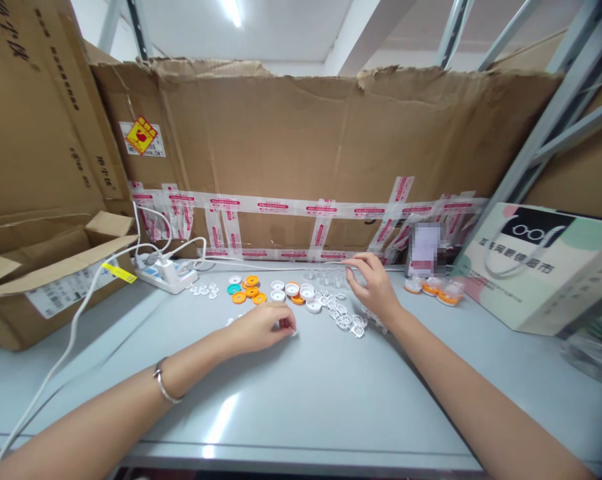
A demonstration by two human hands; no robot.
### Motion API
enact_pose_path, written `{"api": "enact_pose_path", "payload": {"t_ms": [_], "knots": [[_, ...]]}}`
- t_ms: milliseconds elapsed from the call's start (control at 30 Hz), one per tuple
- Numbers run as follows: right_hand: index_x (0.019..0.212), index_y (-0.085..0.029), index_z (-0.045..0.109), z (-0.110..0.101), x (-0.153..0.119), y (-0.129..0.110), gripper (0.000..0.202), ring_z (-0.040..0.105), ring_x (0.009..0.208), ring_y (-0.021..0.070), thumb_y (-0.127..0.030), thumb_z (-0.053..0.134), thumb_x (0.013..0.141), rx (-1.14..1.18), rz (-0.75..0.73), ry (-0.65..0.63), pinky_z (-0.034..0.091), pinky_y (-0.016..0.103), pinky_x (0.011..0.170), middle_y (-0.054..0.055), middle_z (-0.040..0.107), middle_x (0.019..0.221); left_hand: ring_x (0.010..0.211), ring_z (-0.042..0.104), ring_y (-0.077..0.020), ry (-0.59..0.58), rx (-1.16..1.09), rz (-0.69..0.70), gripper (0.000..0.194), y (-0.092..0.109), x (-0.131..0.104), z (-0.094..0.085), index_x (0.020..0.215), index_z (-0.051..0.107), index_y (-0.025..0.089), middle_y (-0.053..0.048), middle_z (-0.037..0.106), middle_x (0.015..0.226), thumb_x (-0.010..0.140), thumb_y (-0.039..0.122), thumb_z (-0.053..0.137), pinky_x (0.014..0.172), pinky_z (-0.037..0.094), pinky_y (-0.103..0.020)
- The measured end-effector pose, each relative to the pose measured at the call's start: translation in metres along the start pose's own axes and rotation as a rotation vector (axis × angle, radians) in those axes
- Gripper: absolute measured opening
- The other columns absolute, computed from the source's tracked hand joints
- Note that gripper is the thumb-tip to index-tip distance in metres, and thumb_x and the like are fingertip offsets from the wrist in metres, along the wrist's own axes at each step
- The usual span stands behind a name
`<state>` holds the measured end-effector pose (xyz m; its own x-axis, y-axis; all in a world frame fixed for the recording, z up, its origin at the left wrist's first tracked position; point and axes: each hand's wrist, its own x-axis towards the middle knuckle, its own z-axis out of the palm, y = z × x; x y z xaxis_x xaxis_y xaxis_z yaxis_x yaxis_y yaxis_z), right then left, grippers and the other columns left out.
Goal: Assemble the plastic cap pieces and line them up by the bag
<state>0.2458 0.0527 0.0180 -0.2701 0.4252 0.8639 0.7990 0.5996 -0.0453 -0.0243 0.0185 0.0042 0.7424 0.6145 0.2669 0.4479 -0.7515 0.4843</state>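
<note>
My left hand (265, 327) is closed low over the table, its fingertips pinching a small white plastic piece (295, 333) that barely shows. My right hand (373, 283) is open, thumb and index finger apart, beside a group of small clear plastic parts (333, 277). Between the hands lie white round caps (313, 306) and a spread of white perforated discs (344, 322). Orange rings (239, 298) and one green ring (234, 289) are behind my left hand. Small white pieces (203, 291) are scattered farther left.
A white power strip (173, 277) with cables sits at the back left, near an open cardboard box (55, 280). A tall cardboard wall (281, 147) closes off the back. At the right are a phone (425, 248), orange-and-clear assembled pieces (449, 293) and a printed carton (531, 273).
</note>
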Motion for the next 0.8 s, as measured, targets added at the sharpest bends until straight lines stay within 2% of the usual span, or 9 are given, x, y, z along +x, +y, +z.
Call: {"api": "enact_pose_path", "payload": {"t_ms": [300, 400, 467, 533, 567, 667, 700, 800], "knots": [[0.096, -0.021, 0.058, 0.008, -0.004, -0.003, 0.018, 0.053, 0.090, 0.0212, -0.016, 0.046, 0.083, 0.105, 0.025, -0.099, 0.044, 0.037, 0.081, 0.007, 0.051, 0.094, 0.066, 0.054, -0.0109, 0.030, -0.051, -0.099, 0.008, -0.007, 0.003, 0.011, 0.079, 0.061, 0.016, -0.002, 0.059, 0.076, 0.077, 0.021, 0.056, 0.061, 0.043, -0.020], [0.096, -0.020, 0.058, 0.007, -0.003, -0.005, 0.017, 0.053, 0.091, 0.0206, -0.016, 0.047, 0.084, 0.134, 0.037, -0.105, 0.044, 0.036, 0.082, 0.007, 0.051, 0.093, 0.072, 0.057, -0.0119, 0.087, -0.067, -0.118, 0.012, -0.005, 0.004, 0.006, 0.086, 0.060, 0.017, -0.002, 0.062, 0.082, 0.079, 0.026, 0.055, 0.061, 0.042, -0.020], [0.095, -0.019, 0.058, 0.005, -0.003, -0.006, 0.017, 0.053, 0.089, 0.0200, -0.017, 0.046, 0.084, 0.153, 0.052, -0.095, 0.044, 0.035, 0.082, 0.007, 0.051, 0.093, 0.076, 0.057, -0.0126, 0.197, -0.060, -0.146, 0.016, -0.007, 0.004, -0.010, 0.089, 0.060, 0.018, -0.002, 0.064, 0.085, 0.082, 0.029, 0.052, 0.063, 0.042, -0.021], [0.094, -0.019, 0.059, 0.004, -0.002, -0.007, 0.016, 0.054, 0.087, 0.0190, -0.017, 0.046, 0.084, 0.178, 0.076, -0.083, 0.045, 0.034, 0.080, 0.007, 0.051, 0.092, 0.074, 0.057, -0.0128, 0.316, -0.015, -0.203, 0.020, -0.014, 0.000, -0.035, 0.089, 0.061, 0.017, -0.002, 0.065, 0.084, 0.084, 0.033, 0.049, 0.064, 0.042, -0.022], [0.094, -0.019, 0.059, 0.003, -0.001, -0.008, 0.016, 0.054, 0.085, 0.0183, -0.017, 0.046, 0.084, 0.193, 0.091, -0.084, 0.045, 0.033, 0.079, 0.007, 0.051, 0.091, 0.072, 0.056, -0.0130, 0.330, 0.019, -0.231, 0.022, -0.020, -0.003, -0.049, 0.089, 0.061, 0.017, -0.003, 0.065, 0.083, 0.083, 0.034, 0.049, 0.064, 0.042, -0.022], [0.092, -0.020, 0.059, 0.002, -0.001, -0.010, 0.016, 0.055, 0.079, 0.0171, -0.017, 0.045, 0.084, 0.233, 0.108, -0.135, 0.045, 0.032, 0.074, 0.005, 0.054, 0.086, 0.070, 0.055, -0.0135, 0.191, 0.172, -0.301, 0.022, -0.048, -0.016, -0.086, 0.084, 0.061, 0.017, -0.001, 0.065, 0.081, 0.082, 0.035, 0.049, 0.061, 0.041, -0.022], [0.092, -0.020, 0.058, 0.002, -0.001, -0.010, 0.015, 0.055, 0.078, 0.0170, -0.017, 0.045, 0.084, 0.243, 0.097, -0.163, 0.045, 0.032, 0.074, 0.005, 0.056, 0.084, 0.070, 0.055, -0.0140, 0.186, 0.192, -0.323, 0.021, -0.059, -0.021, -0.094, 0.081, 0.061, 0.015, -0.001, 0.065, 0.078, 0.082, 0.033, 0.048, 0.062, 0.041, -0.022], [0.090, -0.020, 0.059, 0.003, -0.001, -0.011, 0.015, 0.056, 0.078, 0.0177, -0.016, 0.046, 0.083, 0.264, 0.057, -0.240, 0.045, 0.032, 0.074, 0.005, 0.059, 0.082, 0.070, 0.056, -0.0151, 0.161, 0.203, -0.353, 0.020, -0.086, -0.031, -0.104, 0.078, 0.060, 0.014, -0.002, 0.064, 0.075, 0.081, 0.029, 0.047, 0.063, 0.042, -0.023]]}}
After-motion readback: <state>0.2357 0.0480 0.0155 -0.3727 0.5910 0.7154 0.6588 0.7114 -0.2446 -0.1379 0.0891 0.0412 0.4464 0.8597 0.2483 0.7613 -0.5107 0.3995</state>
